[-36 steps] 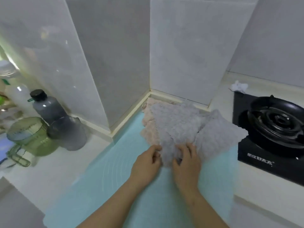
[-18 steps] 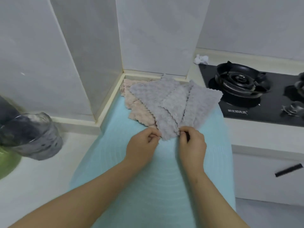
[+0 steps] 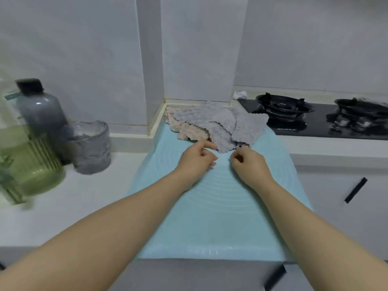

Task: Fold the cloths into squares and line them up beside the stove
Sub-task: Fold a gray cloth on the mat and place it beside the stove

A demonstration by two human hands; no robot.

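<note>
Several cloths lie in an overlapping heap at the far end of a teal mat (image 3: 210, 196). The grey cloths (image 3: 220, 127) are on top and a pink cloth (image 3: 189, 132) shows beneath them on the left. The black stove (image 3: 315, 122) is just right of the heap. My left hand (image 3: 196, 159) rests on the mat, its forefinger reaching the near corner of a grey cloth. My right hand (image 3: 248, 162) lies just short of that corner, fingers loosely curled, holding nothing.
On the white counter to the left stand a grey bottle (image 3: 39, 110), a glass cup (image 3: 88, 145) and a green pitcher (image 3: 31, 164). A white crumpled scrap (image 3: 239, 94) lies behind the stove. Tiled walls close the corner behind the cloths.
Both hands pinched the near corner of the grey cloth before. Now they have let go and drawn back a little toward me. The heap of cloths looks unchanged.
</note>
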